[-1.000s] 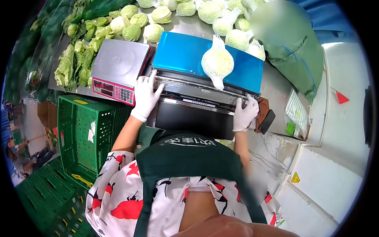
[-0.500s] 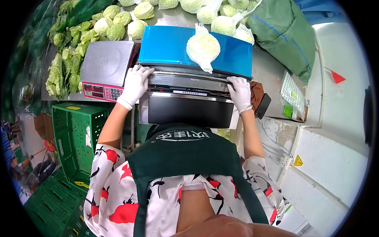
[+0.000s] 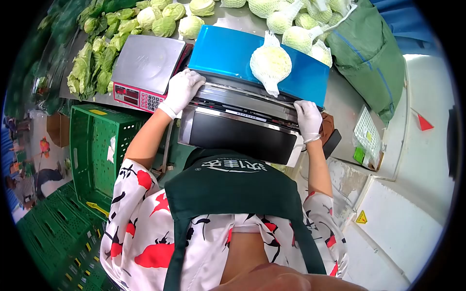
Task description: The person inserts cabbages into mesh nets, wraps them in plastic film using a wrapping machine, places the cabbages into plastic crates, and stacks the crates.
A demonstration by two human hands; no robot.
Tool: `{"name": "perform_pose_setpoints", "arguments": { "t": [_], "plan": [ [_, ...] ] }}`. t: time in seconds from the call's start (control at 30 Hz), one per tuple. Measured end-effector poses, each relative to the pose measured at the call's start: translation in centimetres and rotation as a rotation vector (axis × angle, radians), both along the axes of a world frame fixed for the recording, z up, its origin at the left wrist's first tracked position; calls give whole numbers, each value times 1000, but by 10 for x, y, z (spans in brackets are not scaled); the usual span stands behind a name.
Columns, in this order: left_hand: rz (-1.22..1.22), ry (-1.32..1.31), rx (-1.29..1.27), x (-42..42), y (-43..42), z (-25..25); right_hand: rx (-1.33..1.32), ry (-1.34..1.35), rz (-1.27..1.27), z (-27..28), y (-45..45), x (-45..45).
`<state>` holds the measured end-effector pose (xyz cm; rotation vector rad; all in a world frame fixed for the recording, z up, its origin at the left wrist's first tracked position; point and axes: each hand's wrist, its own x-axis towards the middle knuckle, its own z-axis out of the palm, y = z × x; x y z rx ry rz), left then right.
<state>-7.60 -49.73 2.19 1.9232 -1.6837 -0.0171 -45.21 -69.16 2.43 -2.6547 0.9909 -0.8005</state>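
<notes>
A film wrapping machine [image 3: 208,53] with a blue top and a dark front plate is right before me. On its blue top rests a pale round cabbage [image 3: 271,64] in a white foam net. A glossy strip of clear plastic film [image 3: 247,92] spans the machine's front slot between my hands. My gloved left hand [image 3: 184,89] is closed on the strip's left end, beside the scale. At the right end my gloved right hand [image 3: 308,119] pinches it, fingertips curled over the edge. The fingertips of both hands are partly hidden.
A red-trimmed weighing scale [image 3: 148,60] stands left of the machine. Loose cabbages [image 3: 165,25] and leaves lie behind it, netted cabbages [image 3: 296,39] at the back right. A green sack [image 3: 369,58] sits right; green crates [image 3: 97,150] stand lower left.
The whole view has shifted and tilted slightly, so the machine and scale appear farther right. My left fingers look more curled; both hands stay at the ends of the film.
</notes>
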Motion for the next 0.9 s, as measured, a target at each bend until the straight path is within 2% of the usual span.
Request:
{"name": "perform_pose_setpoints", "arguments": {
  "t": [0.07, 0.17, 0.2, 0.3, 0.37, 0.4, 0.43, 0.5, 0.53, 0.57, 0.63, 0.7, 0.73, 0.77, 0.8, 0.83, 0.9],
  "plan": [
    [19, 106, -38, -3, -1, -1, 112, -231, -49, -1, 6, 6],
    [140, 1048, 67, -16, -3, 8, 506, -406, -199, 15, 16, 10],
    [80, 1105, 106, -12, -3, 8, 574, -425, -162, 12, 17, 10],
    [55, 1381, 73, -20, -9, 6, 1033, -638, -133, 9, 25, 16],
    [38, 1281, 99, -27, -9, 15, 1126, -626, -72, 4, 29, 18],
    [-7, 1222, 111, -27, -6, 20, 1128, -533, -39, 17, 36, 15],
    [-51, 1162, 121, -28, -2, 28, 1127, -440, -5, 39, 44, 9],
    [-89, 1277, 264, -33, 19, 75, 1158, -294, 27, 96, 68, -10],
    [-161, 1125, 323, -31, 32, 93, 1193, -226, -6, 120, 75, -22],
    [-170, 1097, 385, -33, 41, 120, 1224, -159, -38, 141, 76, -36],
    [-323, 1253, 308, -31, 46, 148, 1012, -123, 168, 174, 66, -61],
    [-448, 1406, 39, -24, 24, 154, 946, -712, 256, 175, 42, -57],
    [-369, 1266, -88, -27, -2, 157, 940, -771, 32, 179, 24, -34],
    [-291, 1122, -214, -31, -34, 157, 806, -664, 14, 173, -3, -5],
    [-290, 877, -175, -26, -63, 148, 669, -561, -12, 167, -29, 23],
    [-282, 629, -137, -18, -91, 133, 406, -301, 158, 146, -56, 46],
    [-290, 328, -72, -8, -133, 74, 312, 75, 353, 90, -85, 77]
  ]
}}
